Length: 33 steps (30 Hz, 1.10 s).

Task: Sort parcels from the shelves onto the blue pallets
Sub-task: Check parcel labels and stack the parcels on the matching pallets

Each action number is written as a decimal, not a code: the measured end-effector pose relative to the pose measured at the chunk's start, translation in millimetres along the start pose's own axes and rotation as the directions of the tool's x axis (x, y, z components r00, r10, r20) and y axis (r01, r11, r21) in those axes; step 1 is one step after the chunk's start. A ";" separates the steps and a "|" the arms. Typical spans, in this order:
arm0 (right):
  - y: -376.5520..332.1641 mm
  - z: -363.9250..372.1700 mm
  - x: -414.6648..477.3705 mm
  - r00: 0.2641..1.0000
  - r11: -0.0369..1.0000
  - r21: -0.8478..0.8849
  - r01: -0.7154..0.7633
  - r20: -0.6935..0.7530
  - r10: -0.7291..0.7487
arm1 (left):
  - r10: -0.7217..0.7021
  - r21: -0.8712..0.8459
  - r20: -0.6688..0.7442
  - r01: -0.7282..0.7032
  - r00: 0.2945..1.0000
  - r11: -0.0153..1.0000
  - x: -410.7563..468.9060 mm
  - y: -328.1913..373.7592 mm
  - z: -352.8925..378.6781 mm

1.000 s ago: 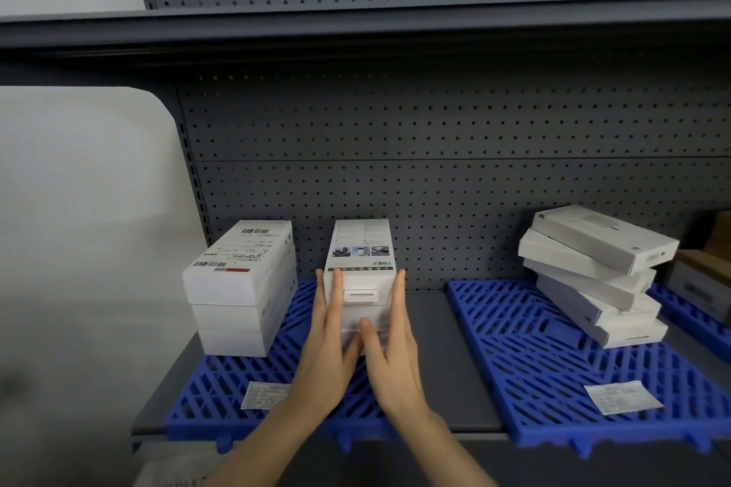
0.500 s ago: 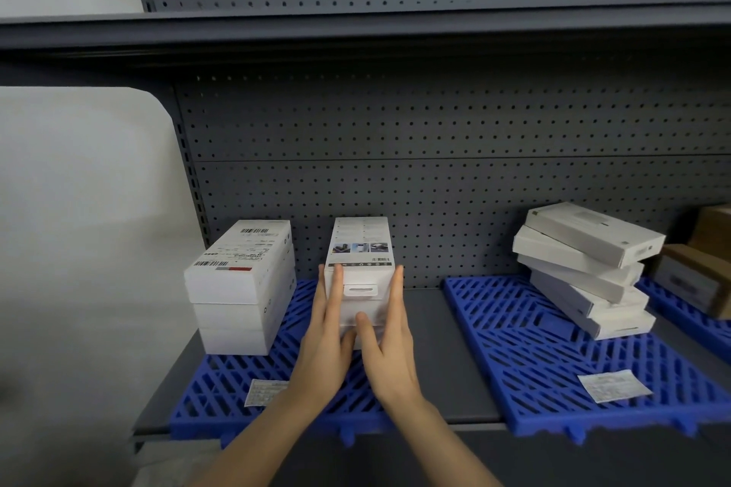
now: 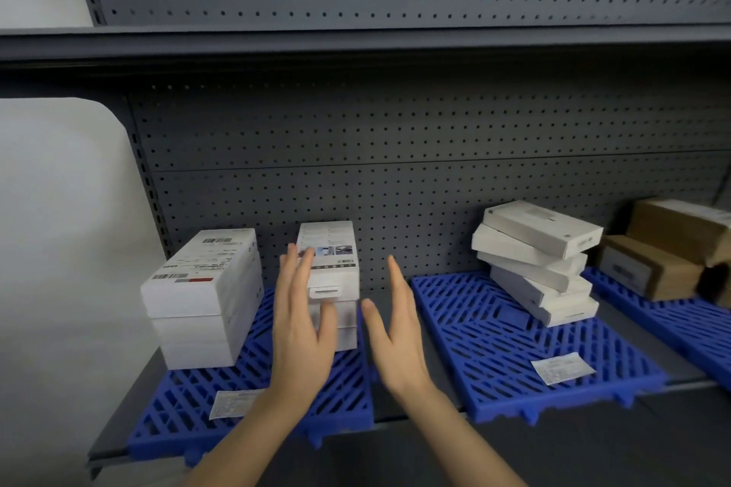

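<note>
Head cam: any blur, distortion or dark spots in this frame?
Head view: motion blur on the left hand and right hand; labels on the white boxes are too soft to read. Wide-angle bend curves the upper shelf and its pegboard. Deep shadow under that shelf; no glare.

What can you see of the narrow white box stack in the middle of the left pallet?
The narrow white box stack stands upright on the left blue pallet, close to the pegboard back. It looks like three glossy cardboard retail boxes stacked flush. The top face carries printed text, small product photos and a barcode; the front end shows a hang tab. The left hand is open in front of it, covering its lower left part; contact cannot be told. The right hand is open and apart from it. A wider white stack stands beside it.
</note>
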State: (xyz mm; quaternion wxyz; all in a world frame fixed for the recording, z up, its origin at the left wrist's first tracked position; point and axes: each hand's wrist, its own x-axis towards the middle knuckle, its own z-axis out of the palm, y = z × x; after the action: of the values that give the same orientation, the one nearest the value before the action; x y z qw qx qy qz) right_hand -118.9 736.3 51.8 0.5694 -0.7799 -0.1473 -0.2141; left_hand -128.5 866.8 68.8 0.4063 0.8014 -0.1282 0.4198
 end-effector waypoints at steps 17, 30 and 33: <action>91.2 -299.8 58.8 0.962 0.980 -0.166 -0.105 -0.268 0.058 | -0.243 -0.262 0.413 0.370 0.878 0.891 -21.9 170.5 234.9; 136.1 -339.0 113.6 0.973 0.971 0.094 -0.220 0.089 0.212 | -0.332 -0.157 0.394 0.418 0.857 0.895 10.1 181.6 311.7; 139.4 -336.7 115.5 0.982 0.984 -0.018 -0.180 0.048 0.180 | -0.331 -0.152 0.360 0.405 0.872 0.902 11.9 173.7 314.7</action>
State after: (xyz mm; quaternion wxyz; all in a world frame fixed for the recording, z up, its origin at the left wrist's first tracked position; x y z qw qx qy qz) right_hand -8.9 371.4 82.3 0.5772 -0.7990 -0.0887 -0.1435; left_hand -37.1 519.0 72.5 0.5395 0.8185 -0.0836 0.1792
